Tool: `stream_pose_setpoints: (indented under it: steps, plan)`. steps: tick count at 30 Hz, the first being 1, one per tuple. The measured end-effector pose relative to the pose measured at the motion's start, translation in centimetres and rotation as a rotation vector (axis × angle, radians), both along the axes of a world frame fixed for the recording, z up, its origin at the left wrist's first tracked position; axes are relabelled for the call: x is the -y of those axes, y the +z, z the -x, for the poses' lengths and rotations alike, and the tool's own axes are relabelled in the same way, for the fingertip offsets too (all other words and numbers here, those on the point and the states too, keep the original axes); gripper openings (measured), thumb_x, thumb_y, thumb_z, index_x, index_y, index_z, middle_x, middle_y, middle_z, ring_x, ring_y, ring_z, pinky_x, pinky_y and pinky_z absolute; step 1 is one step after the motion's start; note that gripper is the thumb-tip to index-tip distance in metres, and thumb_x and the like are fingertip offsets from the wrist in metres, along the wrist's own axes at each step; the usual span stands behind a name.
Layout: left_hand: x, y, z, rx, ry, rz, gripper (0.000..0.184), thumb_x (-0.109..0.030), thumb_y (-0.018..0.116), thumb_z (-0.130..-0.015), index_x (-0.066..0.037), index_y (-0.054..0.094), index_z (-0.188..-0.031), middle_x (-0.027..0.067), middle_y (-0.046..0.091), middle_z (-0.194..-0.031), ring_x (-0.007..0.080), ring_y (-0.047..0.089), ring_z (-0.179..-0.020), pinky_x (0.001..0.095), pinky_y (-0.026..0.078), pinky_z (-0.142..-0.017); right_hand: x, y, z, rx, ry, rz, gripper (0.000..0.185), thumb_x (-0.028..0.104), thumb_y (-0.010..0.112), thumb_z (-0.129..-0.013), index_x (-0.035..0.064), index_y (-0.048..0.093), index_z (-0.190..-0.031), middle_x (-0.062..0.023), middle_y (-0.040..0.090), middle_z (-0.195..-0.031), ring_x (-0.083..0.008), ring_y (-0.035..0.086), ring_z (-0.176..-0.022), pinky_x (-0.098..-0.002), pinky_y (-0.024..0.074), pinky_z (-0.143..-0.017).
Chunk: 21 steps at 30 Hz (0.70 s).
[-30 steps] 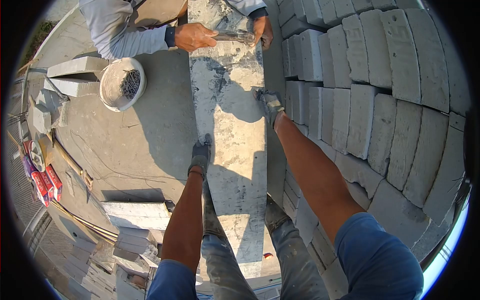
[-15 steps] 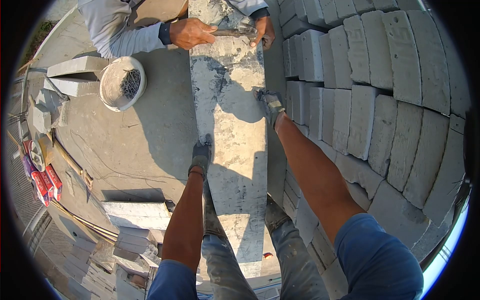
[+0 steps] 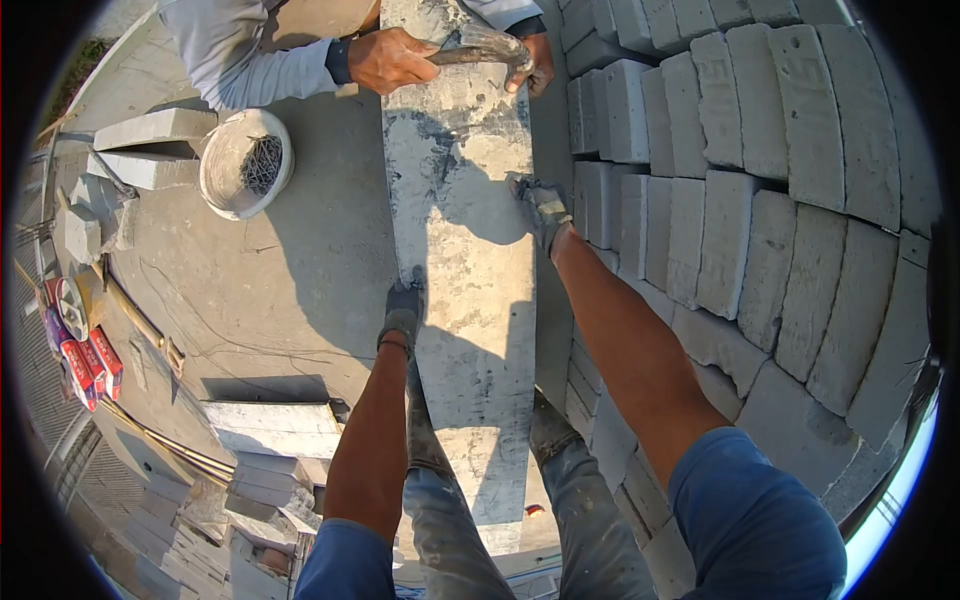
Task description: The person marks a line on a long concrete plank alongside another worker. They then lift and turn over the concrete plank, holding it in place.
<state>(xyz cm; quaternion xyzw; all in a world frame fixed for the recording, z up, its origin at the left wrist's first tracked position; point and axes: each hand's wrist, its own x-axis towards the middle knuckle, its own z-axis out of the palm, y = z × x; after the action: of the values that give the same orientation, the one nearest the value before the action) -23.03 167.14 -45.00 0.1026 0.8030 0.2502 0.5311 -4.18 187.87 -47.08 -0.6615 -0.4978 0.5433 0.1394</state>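
A long stained board (image 3: 470, 290) runs from the top of the view down between my legs. My left hand (image 3: 403, 303), in a dark glove, grips its left edge, with fingertips on the top face. Further up, my right hand (image 3: 544, 208), also gloved, grips the right edge. The undersides of both grips are hidden. At the board's far end, a co-worker's hand (image 3: 392, 61) holds a hammer (image 3: 480, 46) over the board, and the co-worker's other hand (image 3: 535, 65) is at the right edge by the hammer's head.
Left of the board a white bucket (image 3: 222, 170) holds many nails. Stacked grey blocks (image 3: 725, 240) line the right side. More blocks (image 3: 265, 490) lie at lower left, near red packets (image 3: 95, 365) and a wood-handled tool (image 3: 135, 310).
The hammer in the co-worker's hand has risen and tilted, and that hand has shifted slightly up. My two hands keep their places on the board.
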Motion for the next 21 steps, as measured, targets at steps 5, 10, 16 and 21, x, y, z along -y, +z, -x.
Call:
stream_pose_setpoints:
  steps: [5,10,16,21]
  plan:
    - [0.2,-0.7,0.1,0.031,0.008,0.049,0.052,-0.042,0.055,-0.087,0.003,0.056,-0.113,0.0182,0.062,-0.107,0.0292,0.059,-0.098,0.0348,0.045,-0.083,0.1,0.2,0.1,-0.061,-0.062,0.046,0.028,0.026,0.056,-0.084,-0.0006,0.063,-0.086,-0.0057,0.061,-0.073,-0.0125,0.054,-0.065,-0.0309,0.0435,-0.058]
    - [1.0,-2.6,0.3,-0.019,-0.048,0.019,0.054,-0.044,0.053,-0.087,0.003,0.055,-0.114,0.0207,0.061,-0.109,0.0341,0.057,-0.102,0.0367,0.045,-0.085,0.1,-0.9,-0.2,-0.098,-0.044,-0.012,0.029,0.027,0.056,-0.084,-0.0008,0.063,-0.083,-0.0052,0.06,-0.072,-0.0124,0.053,-0.065,-0.0311,0.0434,-0.057]
    - [0.1,-0.6,0.2,-0.056,-0.103,0.058,0.057,-0.047,0.051,-0.087,0.003,0.055,-0.114,0.0219,0.06,-0.11,0.0362,0.056,-0.104,0.038,0.045,-0.085,0.0,-0.9,-0.3,-0.039,-0.036,0.059,0.021,0.028,0.066,-0.083,0.0071,0.063,-0.081,0.0044,0.055,-0.074,-0.0077,0.047,-0.066,-0.0269,0.0413,-0.058]
    - [0.2,-0.6,0.2,-0.061,-0.103,0.038,0.059,-0.049,0.051,-0.086,0.003,0.055,-0.114,0.0222,0.06,-0.11,0.0365,0.056,-0.104,0.0384,0.045,-0.085,0.0,0.6,0.1,-0.059,-0.063,0.096,0.024,0.029,0.064,-0.083,0.0061,0.062,-0.079,0.0043,0.054,-0.073,-0.0078,0.046,-0.065,-0.027,0.0406,-0.058]
